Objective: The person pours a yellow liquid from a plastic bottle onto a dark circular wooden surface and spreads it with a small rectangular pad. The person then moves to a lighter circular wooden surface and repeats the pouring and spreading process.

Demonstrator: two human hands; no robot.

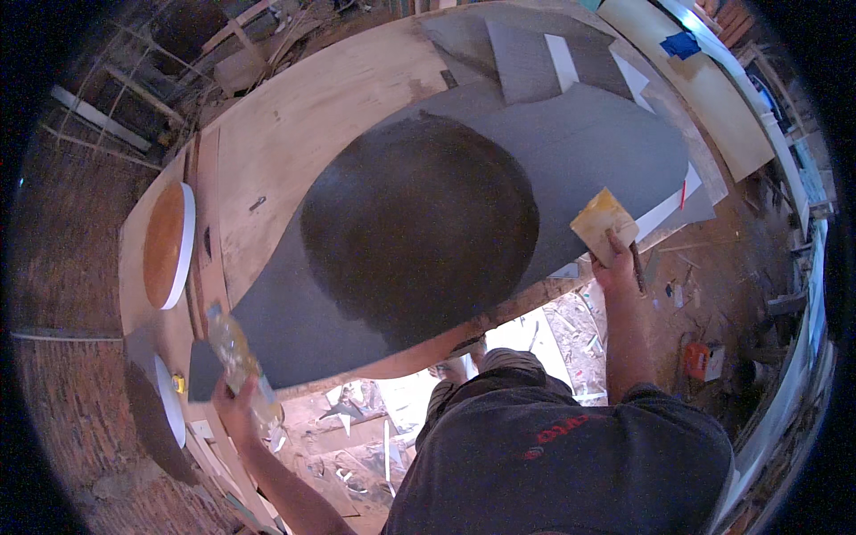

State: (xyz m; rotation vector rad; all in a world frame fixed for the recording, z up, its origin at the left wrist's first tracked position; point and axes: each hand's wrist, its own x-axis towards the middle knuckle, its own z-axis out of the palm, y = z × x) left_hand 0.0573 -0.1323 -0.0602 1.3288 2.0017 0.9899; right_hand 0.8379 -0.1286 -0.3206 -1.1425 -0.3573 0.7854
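My left hand (234, 412) is wrapped around a clear plastic bottle (234, 343) holding some yellowish liquid, tilted at the table's left near corner. On the right, the fingers of my right hand (615, 260) grip a flat, square, yellow-stained pad (604, 219) above the table's near edge; its exact material is unclear. Between the hands lies a large grey sheet (615, 147) with curved edges. A broad, dark, wet-looking round patch (423, 214) covers its middle. Neither hand touches the sheet.
Under the sheet is a wooden work table (259, 134). At left stands an oval brown-topped piece with a white edge (165, 245). More grey offcuts (522, 62) lie at the far side. An orange box (703, 360) sits on the littered floor, right.
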